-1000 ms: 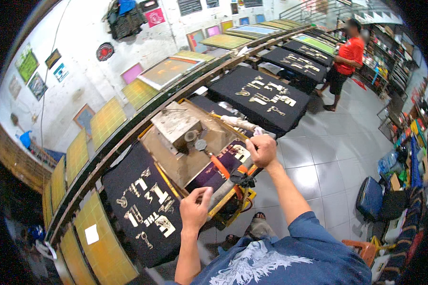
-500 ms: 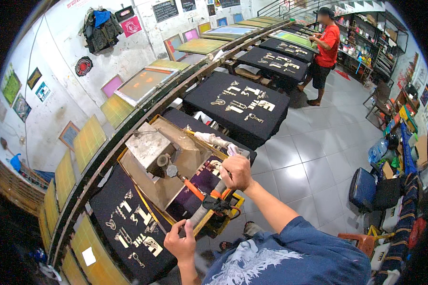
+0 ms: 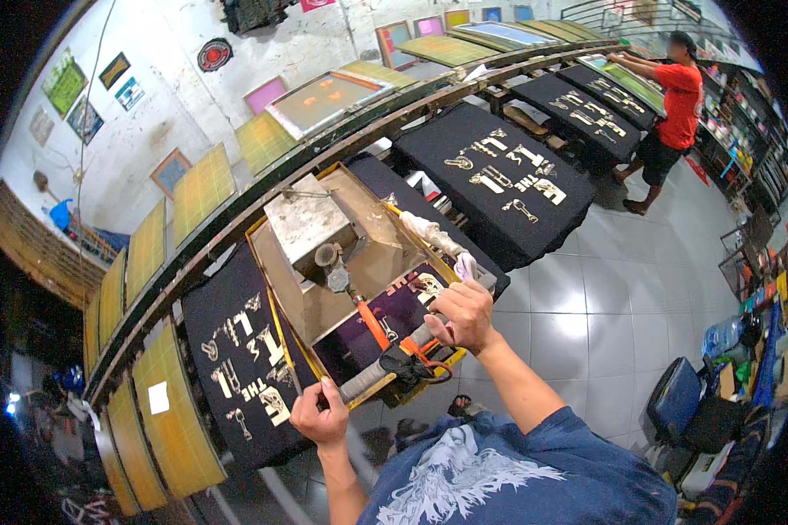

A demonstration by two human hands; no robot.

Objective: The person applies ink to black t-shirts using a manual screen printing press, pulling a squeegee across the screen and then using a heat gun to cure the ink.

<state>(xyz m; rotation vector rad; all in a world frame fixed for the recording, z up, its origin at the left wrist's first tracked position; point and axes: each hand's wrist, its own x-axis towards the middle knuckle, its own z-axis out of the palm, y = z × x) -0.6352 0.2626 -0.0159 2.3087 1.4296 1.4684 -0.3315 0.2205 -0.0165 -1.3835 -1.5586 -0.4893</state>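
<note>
My left hand (image 3: 320,413) is closed at the near left end of a grey-wrapped handle bar (image 3: 365,382). Its thumb points up along the bar's end. My right hand (image 3: 465,316) is closed round the bar's other end, beside a white-wrapped pipe (image 3: 435,238). This bar belongs to a yellow-framed heater-like unit (image 3: 271,302) with a metal box (image 3: 311,223), a round valve-like part and an orange hose (image 3: 373,324). Beneath the unit, dark printed cloth shows through its opening. A black shirt (image 3: 208,302) with cream prints lies to its left.
More printed black shirts (image 3: 464,210) lie on boards along a rail (image 3: 236,227) running to the far right. Yellowish boards (image 3: 175,411) line the rail's left side. A person (image 3: 678,105) in a red shirt works at the far end. A blue chair (image 3: 678,398) stands at right.
My view has turned left and tilted, so the scene sits further right. Both hands keep their hold on the bar. The far person's arms now reach over the board.
</note>
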